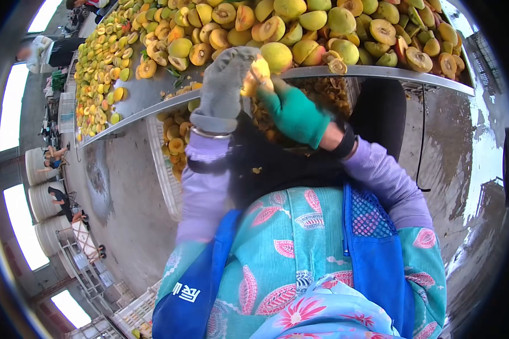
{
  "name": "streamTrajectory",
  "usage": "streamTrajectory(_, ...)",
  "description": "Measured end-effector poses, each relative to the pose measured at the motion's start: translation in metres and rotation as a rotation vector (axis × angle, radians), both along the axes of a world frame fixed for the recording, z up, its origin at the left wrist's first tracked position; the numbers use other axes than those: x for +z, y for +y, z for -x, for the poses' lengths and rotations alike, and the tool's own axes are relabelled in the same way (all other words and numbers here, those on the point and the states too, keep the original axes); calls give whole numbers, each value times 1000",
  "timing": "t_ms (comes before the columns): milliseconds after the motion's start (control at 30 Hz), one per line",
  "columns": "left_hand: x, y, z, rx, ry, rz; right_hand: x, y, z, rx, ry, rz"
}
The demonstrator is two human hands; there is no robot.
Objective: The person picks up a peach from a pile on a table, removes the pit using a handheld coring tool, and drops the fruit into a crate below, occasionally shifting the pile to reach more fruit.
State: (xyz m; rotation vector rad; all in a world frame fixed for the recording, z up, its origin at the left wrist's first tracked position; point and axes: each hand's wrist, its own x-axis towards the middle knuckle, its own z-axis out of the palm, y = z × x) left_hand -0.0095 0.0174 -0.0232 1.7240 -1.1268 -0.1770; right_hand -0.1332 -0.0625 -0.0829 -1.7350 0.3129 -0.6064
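My left hand [219, 85], in a grey glove, is closed around a yellow peach [258, 74] just over the table's near edge. The fruit's orange-yellow flesh shows towards my right hand. My right hand [300, 113], in a green glove, is closed with its fingertips against the peach. A thin dark line shows at the fruit beside those fingers, but I cannot make out what they hold. Just beyond both hands lie many halved peaches [383, 32], several with the stone still in the flesh, and a rounded greenish-yellow peach [276, 57].
A metal table [147, 110] with a raised rim carries the heaped fruit. Beneath its edge, a white crate [163, 164] holds peach halves [176, 147], and brown scraps [322, 93] lie between my knees. People [59, 198] and large white tubs [39, 198] are far left.
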Motion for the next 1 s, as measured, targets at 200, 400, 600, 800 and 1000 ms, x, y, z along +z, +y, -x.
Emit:
streamTrajectory(200, 12, -14, -4, 185, 690, 32, 66, 11, -6, 368, 170, -1085)
streamTrajectory(400, 25, -14, -6, -71, 947, -45, 69, 5, -5, 688, -20, -1548)
streamTrajectory(600, 22, 35, 12, 372, 385, -56, 61, 9, -7, 1122, -197, -1702)
streamTrajectory(800, -3, 156, -95, 798, 100, -492, 8, -5, 20, 704, 74, -1794)
streamTrajectory(1000, 30, -52, -95, 521, -178, -934, 45, -11, 16, 333, 229, -1497)
